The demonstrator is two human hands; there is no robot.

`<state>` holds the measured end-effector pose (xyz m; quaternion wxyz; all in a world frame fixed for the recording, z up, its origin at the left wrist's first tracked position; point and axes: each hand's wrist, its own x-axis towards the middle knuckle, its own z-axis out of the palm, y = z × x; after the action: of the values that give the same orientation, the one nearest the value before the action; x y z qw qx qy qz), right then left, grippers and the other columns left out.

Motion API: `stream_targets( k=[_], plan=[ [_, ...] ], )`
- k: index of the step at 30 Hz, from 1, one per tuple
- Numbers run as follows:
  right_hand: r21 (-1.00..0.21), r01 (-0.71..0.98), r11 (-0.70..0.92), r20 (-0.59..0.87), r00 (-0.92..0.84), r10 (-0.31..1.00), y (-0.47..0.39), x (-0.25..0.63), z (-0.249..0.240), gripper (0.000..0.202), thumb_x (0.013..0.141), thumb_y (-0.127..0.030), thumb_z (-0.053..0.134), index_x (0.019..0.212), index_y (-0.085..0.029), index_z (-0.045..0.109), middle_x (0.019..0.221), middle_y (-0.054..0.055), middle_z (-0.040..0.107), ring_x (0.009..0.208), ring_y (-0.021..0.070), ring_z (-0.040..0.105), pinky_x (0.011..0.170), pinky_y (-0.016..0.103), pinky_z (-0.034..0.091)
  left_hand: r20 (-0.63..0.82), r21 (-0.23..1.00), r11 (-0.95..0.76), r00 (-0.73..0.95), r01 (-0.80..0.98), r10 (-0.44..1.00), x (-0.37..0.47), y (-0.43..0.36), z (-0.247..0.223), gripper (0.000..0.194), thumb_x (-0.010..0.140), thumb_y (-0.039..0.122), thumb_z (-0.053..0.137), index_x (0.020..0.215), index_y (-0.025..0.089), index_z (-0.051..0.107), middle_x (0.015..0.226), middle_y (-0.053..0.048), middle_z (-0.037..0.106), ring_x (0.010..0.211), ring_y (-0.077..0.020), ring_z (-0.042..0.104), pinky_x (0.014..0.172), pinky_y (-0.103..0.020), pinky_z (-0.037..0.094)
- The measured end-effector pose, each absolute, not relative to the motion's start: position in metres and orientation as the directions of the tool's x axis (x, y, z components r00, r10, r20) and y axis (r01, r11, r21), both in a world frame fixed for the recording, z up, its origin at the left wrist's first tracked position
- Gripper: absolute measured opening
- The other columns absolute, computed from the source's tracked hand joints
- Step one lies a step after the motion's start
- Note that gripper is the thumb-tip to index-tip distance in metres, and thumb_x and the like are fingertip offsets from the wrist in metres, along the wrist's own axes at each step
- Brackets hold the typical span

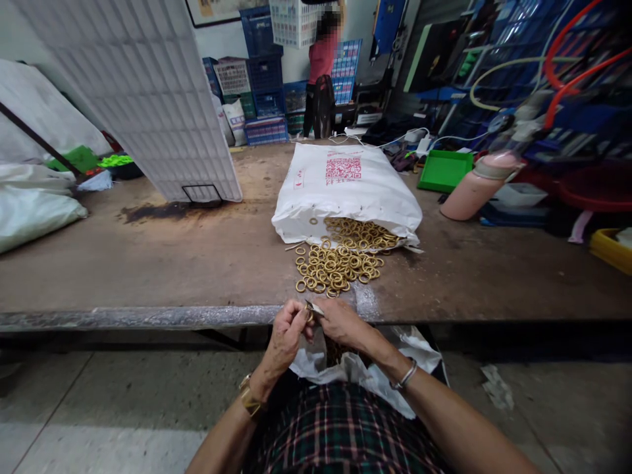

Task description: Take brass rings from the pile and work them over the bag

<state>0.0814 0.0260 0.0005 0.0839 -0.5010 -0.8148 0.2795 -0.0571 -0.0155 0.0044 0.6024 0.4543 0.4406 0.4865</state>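
Note:
Pinched between the fingertips of my left hand (287, 332) is a brass-coloured ring (311, 316). My right hand (340, 322) is closed around a small knife-like blade (315, 308), its dark tip touching or very near the ring. Both hands meet just in front of the table's near edge. Beyond them, a heap of similar rings (336, 266) spills from the mouth of a white woven sack (301, 197) lying on its side. Below my hands, an open white bag (355, 368) in front of my lap holds more rings, partly hidden by my right forearm.
The brown table (172, 263) has a taped front edge. On it stand a tall white ribbed panel (162, 105), a green tray (446, 170) and a pink bottle (478, 187). Red hoses hang at the upper right. Another person (322, 62) lifts a white crate (296, 25) in the background.

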Motion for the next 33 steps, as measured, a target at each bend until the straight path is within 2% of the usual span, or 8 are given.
stream_targets(
  k=[4, 10, 13, 18, 21, 24, 28, 33],
  plan=[
    [-0.421, 0.839, 0.346, -0.109, -0.425, 0.899, 0.028, 0.076, -0.001, 0.019, 0.079, -0.018, 0.040, 0.087, -0.018, 0.057, 0.076, 0.007, 0.065, 0.067, 0.0155, 0.056, 0.054, 0.023, 0.028, -0.089, 0.931, 0.166, 0.239, -0.326, 0.967, -0.061, -0.026, 0.019, 0.023, 0.078, 0.037, 0.055, 0.070, 0.017, 0.049, 0.058, 0.001, 0.053, 0.047, -0.0096, 0.050, 0.049, -0.023, 0.044],
    [-0.287, 0.909, 0.302, -0.012, -0.319, 0.948, 0.039, 0.058, 0.011, 0.030, 0.073, -0.010, 0.043, 0.101, -0.017, 0.052, 0.090, 0.009, 0.064, 0.080, 0.0175, 0.059, 0.064, 0.024, 0.035, -0.261, 0.687, 0.312, 0.178, -0.656, 0.949, -0.074, -0.019, 0.016, 0.023, 0.074, 0.034, 0.061, 0.070, 0.015, 0.050, 0.071, -0.004, 0.059, 0.053, -0.0098, 0.052, 0.043, -0.020, 0.041],
    [-0.231, 0.915, 0.330, 0.020, -0.335, 0.942, 0.048, 0.050, 0.013, 0.032, 0.075, -0.016, 0.044, 0.107, -0.018, 0.050, 0.098, 0.010, 0.063, 0.085, 0.0197, 0.060, 0.067, 0.026, 0.038, -0.335, 0.627, 0.325, 0.132, -0.708, 0.933, -0.083, -0.016, 0.004, 0.020, 0.073, 0.030, 0.062, 0.073, 0.013, 0.053, 0.076, -0.006, 0.061, 0.058, -0.0099, 0.054, 0.045, -0.019, 0.040],
    [-0.131, 0.936, 0.326, -0.068, -0.337, 0.939, 0.057, 0.040, 0.009, 0.024, 0.081, -0.020, 0.039, 0.097, -0.017, 0.057, 0.087, 0.010, 0.066, 0.078, 0.0193, 0.062, 0.064, 0.026, 0.040, -0.416, 0.551, 0.362, 0.129, -0.752, 0.900, -0.092, -0.018, -0.007, 0.016, 0.069, 0.026, 0.063, 0.074, 0.014, 0.054, 0.068, -0.003, 0.061, 0.052, -0.0096, 0.052, 0.044, -0.019, 0.039],
    [-0.114, 0.939, 0.324, -0.051, -0.331, 0.942, 0.058, 0.038, 0.007, 0.023, 0.081, -0.020, 0.040, 0.098, -0.018, 0.055, 0.084, 0.009, 0.066, 0.076, 0.0191, 0.062, 0.064, 0.026, 0.041, -0.421, 0.495, 0.379, 0.166, -0.782, 0.892, -0.096, -0.016, -0.007, 0.015, 0.069, 0.022, 0.062, 0.081, 0.015, 0.056, 0.065, -0.002, 0.059, 0.049, -0.0091, 0.051, 0.043, -0.019, 0.038],
    [-0.098, 0.948, 0.303, -0.062, -0.310, 0.949, 0.059, 0.037, 0.006, 0.022, 0.082, -0.023, 0.040, 0.101, -0.017, 0.050, 0.084, 0.010, 0.066, 0.075, 0.0191, 0.062, 0.062, 0.025, 0.041, -0.427, 0.439, 0.407, 0.213, -0.801, 0.879, -0.099, -0.013, -0.008, 0.012, 0.070, 0.022, 0.061, 0.074, 0.013, 0.056, 0.065, -0.002, 0.057, 0.052, -0.0085, 0.052, 0.044, -0.017, 0.039],
    [-0.116, 0.953, 0.280, -0.073, -0.289, 0.954, 0.060, 0.039, 0.008, 0.024, 0.081, -0.023, 0.041, 0.104, -0.018, 0.046, 0.084, 0.009, 0.066, 0.077, 0.0187, 0.062, 0.062, 0.025, 0.039, -0.455, 0.459, 0.419, 0.197, -0.783, 0.868, -0.096, -0.008, -0.005, 0.017, 0.069, 0.023, 0.063, 0.064, 0.012, 0.051, 0.068, -0.002, 0.057, 0.057, -0.0096, 0.054, 0.045, -0.018, 0.041],
    [-0.235, 0.937, 0.258, -0.040, -0.275, 0.961, 0.060, 0.051, 0.008, 0.021, 0.080, -0.020, 0.040, 0.100, -0.019, 0.047, 0.081, 0.006, 0.063, 0.071, 0.0156, 0.059, 0.061, 0.023, 0.035, -0.416, 0.627, 0.385, 0.127, -0.677, 0.900, -0.085, -0.002, -0.001, 0.023, 0.065, 0.028, 0.067, 0.072, 0.015, 0.049, 0.065, 0.001, 0.056, 0.055, -0.0091, 0.054, 0.040, -0.015, 0.037]
  ],
)
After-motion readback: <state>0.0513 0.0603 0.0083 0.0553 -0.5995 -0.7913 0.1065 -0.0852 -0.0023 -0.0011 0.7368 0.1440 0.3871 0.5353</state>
